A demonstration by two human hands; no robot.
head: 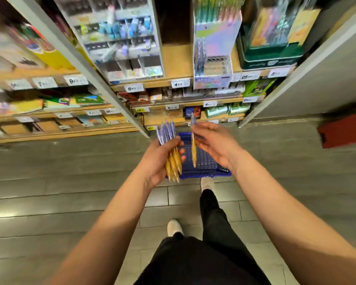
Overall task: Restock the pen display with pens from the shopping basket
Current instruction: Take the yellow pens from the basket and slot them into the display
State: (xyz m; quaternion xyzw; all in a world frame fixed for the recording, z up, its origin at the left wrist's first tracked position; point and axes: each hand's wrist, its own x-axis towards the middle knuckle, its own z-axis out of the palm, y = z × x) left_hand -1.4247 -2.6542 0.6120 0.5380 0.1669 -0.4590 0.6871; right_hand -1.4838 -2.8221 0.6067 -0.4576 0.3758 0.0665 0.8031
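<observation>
Bright, even indoor light, probably from overhead, leaves a pale sheen on the floor tiles (pixel 29 219) at lower left. Motion blur smears the shelves (pixel 49 111) and pen display (pixel 216 33); price tags (pixel 178 83) are barely legible. The left hand (pixel 158 161), right hand (pixel 216 142) and their pens (pixel 174 157) look only slightly soft. Wide-angle distortion splays the shelf uprights (pixel 86 64) outward.

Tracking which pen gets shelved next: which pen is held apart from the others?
The single pen pinched in the right hand, hanging tip-down on its own; the other pens are bunched together in the left hand.
</observation>
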